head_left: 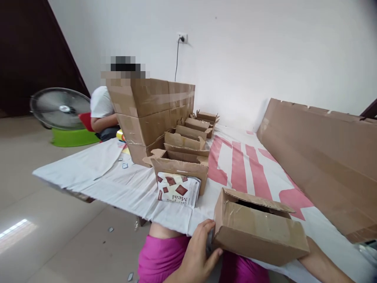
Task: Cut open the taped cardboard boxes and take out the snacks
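Observation:
A brown cardboard box (259, 232) sits tilted at the near edge of the table, its top flap partly raised over a dark gap. My left hand (198, 251) grips the box's left end, with fingers at the side and thumb at the lower corner. From the right, my right forearm (322, 261) reaches to the box's other end; the hand itself is hidden by the box. Beyond my left hand, a printed white packet (178, 189) with dark red squares leans against an open carton (181, 167).
Several open cartons (188, 135) stand in a row beside stacked taped boxes (153, 102). A large cardboard sheet (321, 157) rises at right. White cloth (85, 165) covers the table. A person (101, 108) sits behind the stack, near a fan (60, 108). Small packets (125, 166) lie about.

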Tool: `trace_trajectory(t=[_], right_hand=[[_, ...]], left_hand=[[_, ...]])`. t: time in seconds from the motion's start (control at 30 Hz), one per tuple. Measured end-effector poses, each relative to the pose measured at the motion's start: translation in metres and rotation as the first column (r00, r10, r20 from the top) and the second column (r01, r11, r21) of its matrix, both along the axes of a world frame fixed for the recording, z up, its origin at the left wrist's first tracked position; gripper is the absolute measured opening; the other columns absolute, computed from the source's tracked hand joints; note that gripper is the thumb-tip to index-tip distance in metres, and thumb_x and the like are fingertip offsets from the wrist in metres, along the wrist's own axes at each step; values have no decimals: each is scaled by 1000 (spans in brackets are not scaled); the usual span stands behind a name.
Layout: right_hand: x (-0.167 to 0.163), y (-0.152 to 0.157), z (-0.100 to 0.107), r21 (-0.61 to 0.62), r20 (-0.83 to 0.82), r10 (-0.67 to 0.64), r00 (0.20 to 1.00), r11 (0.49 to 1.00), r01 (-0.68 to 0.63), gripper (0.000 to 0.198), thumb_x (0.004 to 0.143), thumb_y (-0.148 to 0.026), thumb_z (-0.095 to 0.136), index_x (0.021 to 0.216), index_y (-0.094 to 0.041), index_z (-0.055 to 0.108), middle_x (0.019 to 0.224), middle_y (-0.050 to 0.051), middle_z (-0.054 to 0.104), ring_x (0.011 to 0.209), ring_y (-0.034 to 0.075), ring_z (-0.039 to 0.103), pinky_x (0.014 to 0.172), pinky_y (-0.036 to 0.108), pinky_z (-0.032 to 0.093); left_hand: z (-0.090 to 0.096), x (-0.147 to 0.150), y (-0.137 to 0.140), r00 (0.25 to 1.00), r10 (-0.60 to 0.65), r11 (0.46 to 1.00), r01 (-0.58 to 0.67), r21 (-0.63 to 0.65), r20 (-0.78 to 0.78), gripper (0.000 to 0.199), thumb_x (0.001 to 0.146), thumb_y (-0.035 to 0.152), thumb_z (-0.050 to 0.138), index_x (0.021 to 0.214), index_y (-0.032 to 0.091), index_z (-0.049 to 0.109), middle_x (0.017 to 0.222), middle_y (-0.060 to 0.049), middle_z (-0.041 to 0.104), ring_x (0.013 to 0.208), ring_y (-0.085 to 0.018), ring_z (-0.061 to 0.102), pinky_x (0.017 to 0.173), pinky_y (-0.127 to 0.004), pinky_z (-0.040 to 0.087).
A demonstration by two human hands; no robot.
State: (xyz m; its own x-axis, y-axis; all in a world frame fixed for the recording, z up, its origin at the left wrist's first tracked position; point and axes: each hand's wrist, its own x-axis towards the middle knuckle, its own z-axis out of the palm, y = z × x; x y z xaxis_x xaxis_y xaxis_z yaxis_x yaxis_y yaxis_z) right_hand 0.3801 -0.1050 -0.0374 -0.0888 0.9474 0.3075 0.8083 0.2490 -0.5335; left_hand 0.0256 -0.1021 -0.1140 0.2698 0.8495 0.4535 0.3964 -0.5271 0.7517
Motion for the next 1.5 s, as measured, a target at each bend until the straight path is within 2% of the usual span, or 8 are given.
trace_trajectory(t=[0.13, 0.3, 0.47, 0.77, 0.97, 1.2, 1.37, 1.5], right_hand=[[-46, -21, 27, -96, -72, 69, 995, 992, -76, 31, 86, -32, 52, 111, -21, 66, 89, 7, 72, 75, 24, 67, 70, 38, 58], [-90, -34, 67, 102, -98, 206, 974, 975, -196, 46, 85, -29, 57, 130, -20, 50, 84, 3, 64, 70, 16, 61, 65, 27, 54], [-93, -28, 60, 134, -134, 222, 966, 970, -204, 44, 91, -34, 51, 132, -21, 45, 87, 4, 61, 75, 17, 59, 68, 31, 53], [-47, -12, 22, 11, -371, -18, 929, 1000, 24, 33, 98, -42, 38, 114, -22, 58, 106, 9, 66, 100, 23, 62, 88, 37, 53], [-49, -17, 34, 185, -290, 27, 957, 982, 29, 28, 95, -39, 45, 116, -24, 56, 116, 10, 60, 108, 23, 59, 90, 31, 52], [-56, -17, 35, 215, -195, 49, 980, 977, -6, 18, 93, -33, 49, 107, -23, 53, 106, 7, 60, 98, 20, 59, 85, 30, 52], [-55, -12, 25, 194, -212, -52, 976, 976, 94, 37, 91, -34, 52, 126, -24, 44, 111, 7, 62, 97, 20, 61, 83, 33, 55], [-60, -11, 32, 381, -120, -128, 984, 910, 165, 47, 88, -33, 56, 132, -25, 40, 123, 11, 55, 108, 25, 56, 88, 43, 53]], left_hand=[[-2, -7, 8, 977, 81, 982, -44, -186, 197, 75, 76, 41, 69, 139, 16, 37, 136, -19, 52, 127, -37, 49, 103, -54, 42], [9, -10, 20, 841, 184, 926, 26, -377, 508, 61, 85, 57, 53, 132, 19, 44, 134, -13, 57, 128, -34, 49, 106, -49, 42], [10, -7, 19, 802, 255, 897, 12, -442, 540, 65, 79, 61, 59, 128, 21, 43, 128, -11, 60, 123, -32, 53, 103, -45, 45], [-5, -4, 21, 911, 184, 974, -119, -192, 370, 53, 83, 54, 57, 123, 22, 49, 126, -11, 58, 116, -28, 56, 94, -37, 49], [36, -17, 36, 965, 103, 994, -93, -53, 240, 47, 87, 45, 55, 129, 25, 48, 136, -12, 52, 126, -30, 49, 100, -44, 45], [90, -9, 49, 985, -61, 995, 48, 85, 159, 41, 91, 41, 52, 129, 27, 53, 152, -12, 33, 139, -32, 33, 110, -54, 33], [92, 4, 56, 981, -2, 1000, -4, 27, 195, 36, 96, 40, 41, 120, 25, 63, 150, -11, 35, 138, -30, 34, 111, -53, 33], [85, 8, 56, 981, 11, 999, -17, 31, 196, 39, 97, 39, 38, 129, 25, 56, 149, -11, 35, 138, -29, 34, 113, -52, 30]])
